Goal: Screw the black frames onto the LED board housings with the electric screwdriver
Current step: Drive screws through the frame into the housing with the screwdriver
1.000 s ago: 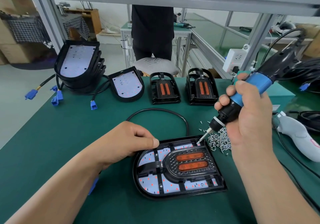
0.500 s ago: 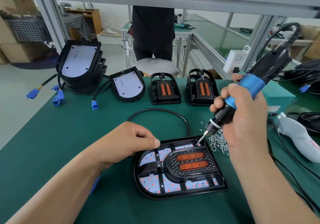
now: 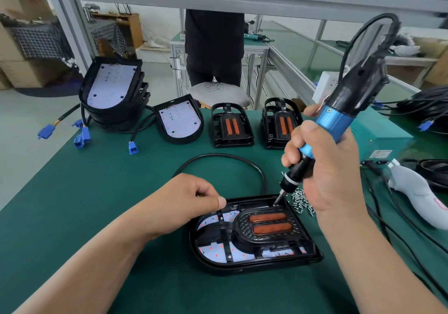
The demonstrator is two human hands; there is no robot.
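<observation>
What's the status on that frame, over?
Right hand grips electric screwdriver, bit tip at far right corner of black frame. Left hand, fingers curled, rests on far rim of housing. Loose screws beside the bit; nothing blocking.

The desk [image 3: 97,192] is covered by a matt green mat. The LED board housing [image 3: 242,268] is moulded in glossy black plastic, and the black frame [image 3: 241,225] on it is finely textured at its centre. Bright metal screws [image 3: 300,201] are heaped just right of the housing. The electric screwdriver [image 3: 334,119] is sleeved in satin blue metal.
</observation>
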